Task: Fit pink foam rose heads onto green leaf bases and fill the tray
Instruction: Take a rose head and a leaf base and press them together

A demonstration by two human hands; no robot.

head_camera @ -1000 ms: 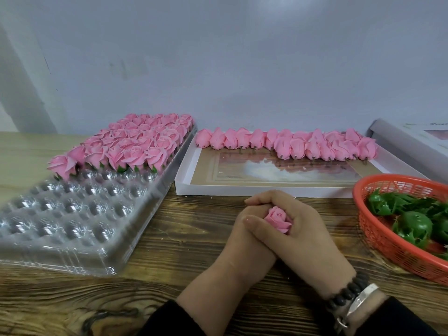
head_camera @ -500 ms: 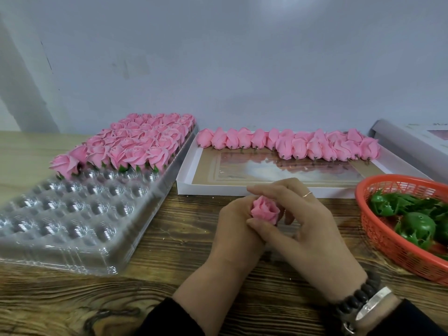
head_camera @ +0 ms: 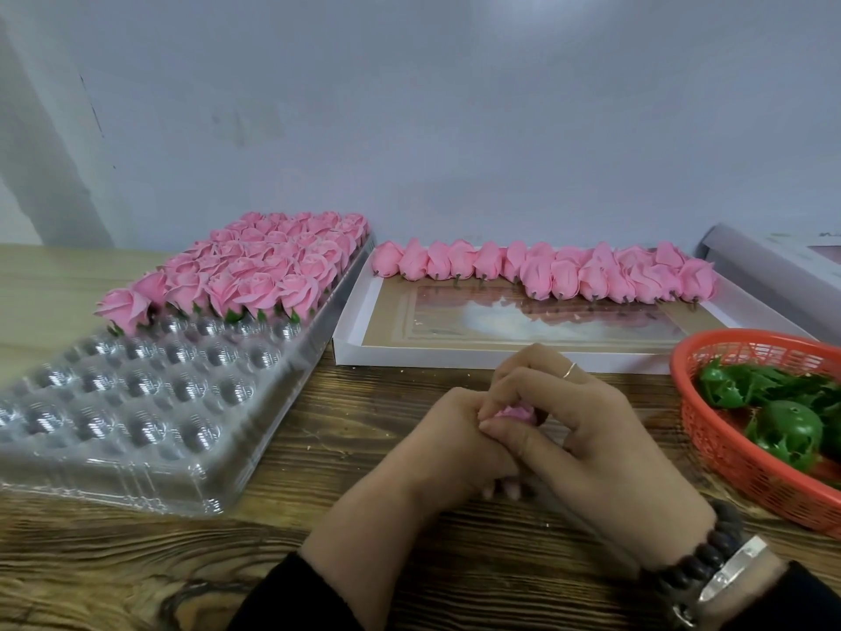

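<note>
head view: no readable writing

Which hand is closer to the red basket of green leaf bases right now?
Right. The right hand sits just beside the red basket, gripping the rose head; the left hand lies beyond it, farther away.

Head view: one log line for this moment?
left hand: holds rose head | right hand: pinches it | tray: near cells unfilled
</note>
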